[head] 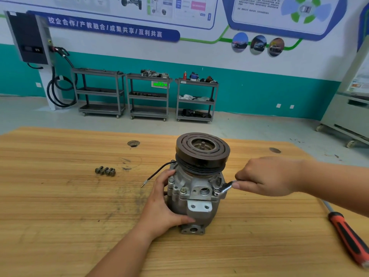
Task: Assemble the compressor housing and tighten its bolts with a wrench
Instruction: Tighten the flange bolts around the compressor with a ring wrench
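A grey metal compressor (196,188) stands upright on the wooden table (60,206), its dark grooved pulley (202,148) on top. My left hand (161,204) grips the housing's left side, thumb low across the front. My right hand (267,176) holds a shiny wrench (223,188), whose ring end sits on a bolt at the housing's front right. Two more bolts (182,190) show in the flange on the front left. A thin black wire (157,173) trails from the compressor to the left.
Three loose bolts (105,170) lie together on the table to the left. A red-and-black screwdriver (347,234) lies near the right edge. Holes (133,143) mark the tabletop. Grey shelf carts (148,94) stand against the far wall.
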`<state>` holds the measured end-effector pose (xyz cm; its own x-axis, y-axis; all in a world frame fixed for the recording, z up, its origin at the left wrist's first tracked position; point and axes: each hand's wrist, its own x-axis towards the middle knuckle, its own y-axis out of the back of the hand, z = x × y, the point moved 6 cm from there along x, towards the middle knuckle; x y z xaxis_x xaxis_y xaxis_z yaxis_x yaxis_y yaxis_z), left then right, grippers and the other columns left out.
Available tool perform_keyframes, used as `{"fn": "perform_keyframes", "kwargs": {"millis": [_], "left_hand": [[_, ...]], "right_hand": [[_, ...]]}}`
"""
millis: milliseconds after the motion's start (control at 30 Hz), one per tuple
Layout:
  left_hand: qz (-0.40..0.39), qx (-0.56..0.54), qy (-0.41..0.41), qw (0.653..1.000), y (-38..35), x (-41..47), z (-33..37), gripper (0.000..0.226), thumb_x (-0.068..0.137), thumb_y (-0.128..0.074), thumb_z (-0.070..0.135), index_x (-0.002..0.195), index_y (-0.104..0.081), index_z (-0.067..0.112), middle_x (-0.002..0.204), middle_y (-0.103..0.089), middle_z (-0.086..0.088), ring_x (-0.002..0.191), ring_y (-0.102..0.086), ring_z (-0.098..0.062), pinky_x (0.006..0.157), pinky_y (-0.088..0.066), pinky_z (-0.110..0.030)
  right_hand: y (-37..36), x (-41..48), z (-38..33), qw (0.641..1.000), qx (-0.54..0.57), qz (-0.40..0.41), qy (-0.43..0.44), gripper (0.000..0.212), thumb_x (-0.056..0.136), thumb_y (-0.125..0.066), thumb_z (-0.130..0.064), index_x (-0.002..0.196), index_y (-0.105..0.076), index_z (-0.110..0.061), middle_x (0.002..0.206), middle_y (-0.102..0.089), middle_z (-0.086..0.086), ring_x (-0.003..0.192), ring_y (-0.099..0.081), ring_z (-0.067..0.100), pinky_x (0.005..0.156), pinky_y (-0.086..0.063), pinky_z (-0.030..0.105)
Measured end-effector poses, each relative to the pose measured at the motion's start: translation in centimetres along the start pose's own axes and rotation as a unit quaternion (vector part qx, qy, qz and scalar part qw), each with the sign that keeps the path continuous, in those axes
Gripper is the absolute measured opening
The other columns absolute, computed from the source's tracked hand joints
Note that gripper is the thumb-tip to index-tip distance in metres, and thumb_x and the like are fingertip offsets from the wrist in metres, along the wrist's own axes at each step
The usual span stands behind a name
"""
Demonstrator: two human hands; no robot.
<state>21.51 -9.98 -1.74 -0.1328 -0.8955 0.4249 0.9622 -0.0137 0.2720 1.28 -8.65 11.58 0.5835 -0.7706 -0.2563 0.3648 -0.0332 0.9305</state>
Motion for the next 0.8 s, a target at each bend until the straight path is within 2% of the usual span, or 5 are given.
{"fn": "perform_keyframes", "kwargs": {"millis": [200, 333, 500, 667, 800], "left_hand": [[0.001, 0.003, 0.0, 1.0, 0.0, 0.1, -0.2, 0.117, 0.038, -0.097, 0.024, 0.116, -0.027, 0.073, 0.141, -0.035, 0.02, 0.122, -0.045, 0.005, 0.087, -0.039, -0.003], [-0.001, 0.003, 0.004, 1.0, 0.0, 0.0, -0.2, 0.117, 0.037, -0.097, 0.027, 0.118, -0.026, 0.072, 0.14, -0.04, 0.015, 0.123, -0.046, -0.002, 0.093, -0.041, -0.013], [0.009, 0.012, -0.002, 1.0, -0.1, 0.0, 0.2, 0.113, 0.031, -0.09, 0.045, 0.12, -0.027, 0.07, 0.135, -0.041, 0.022, 0.116, -0.047, 0.012, 0.087, -0.039, -0.004], [0.036, -0.003, 0.001, 0.999, -0.1, -0.2, 0.7, 0.099, 0.037, -0.084, 0.046, 0.119, -0.032, 0.068, 0.131, -0.052, 0.003, 0.113, -0.055, 0.0, 0.088, -0.042, -0.007], [0.036, -0.045, 0.022, 0.998, -0.3, 0.0, 0.3, 0.095, 0.043, -0.07, 0.083, 0.124, -0.039, 0.046, 0.109, -0.06, -0.03, 0.102, -0.061, -0.04, 0.1, -0.046, -0.046]], "right_hand": [[-3.1, -3.3, -2.9, 0.94, 0.277, 0.024, -0.196, 0.048, 0.098, -0.026, -0.049, 0.065, -0.039, -0.016, 0.053, -0.039, -0.004, 0.043, -0.035, 0.009, 0.041, -0.027, 0.018], [-4.8, -4.3, -6.2, 0.603, 0.759, -0.093, -0.225, 0.036, 0.097, -0.038, -0.03, 0.063, -0.043, -0.019, 0.048, -0.028, -0.005, 0.034, -0.023, 0.008, 0.031, -0.022, 0.015], [-4.1, -2.6, -11.6, 0.219, 0.965, -0.008, -0.144, 0.03, 0.079, -0.048, -0.026, 0.053, -0.047, -0.014, 0.043, -0.022, -0.005, 0.028, -0.02, 0.004, 0.025, -0.018, 0.007], [-2.4, 0.9, -15.2, -0.017, 0.985, 0.148, -0.085, 0.042, 0.091, -0.041, -0.035, 0.057, -0.042, -0.012, 0.038, -0.023, -0.003, 0.027, -0.016, 0.005, 0.024, -0.021, 0.012], [-1.3, 2.4, -15.5, -0.142, 0.959, 0.239, -0.053, 0.042, 0.094, -0.04, -0.038, 0.061, -0.041, -0.013, 0.04, -0.024, -0.005, 0.026, -0.024, 0.005, 0.027, -0.023, 0.012]]}}
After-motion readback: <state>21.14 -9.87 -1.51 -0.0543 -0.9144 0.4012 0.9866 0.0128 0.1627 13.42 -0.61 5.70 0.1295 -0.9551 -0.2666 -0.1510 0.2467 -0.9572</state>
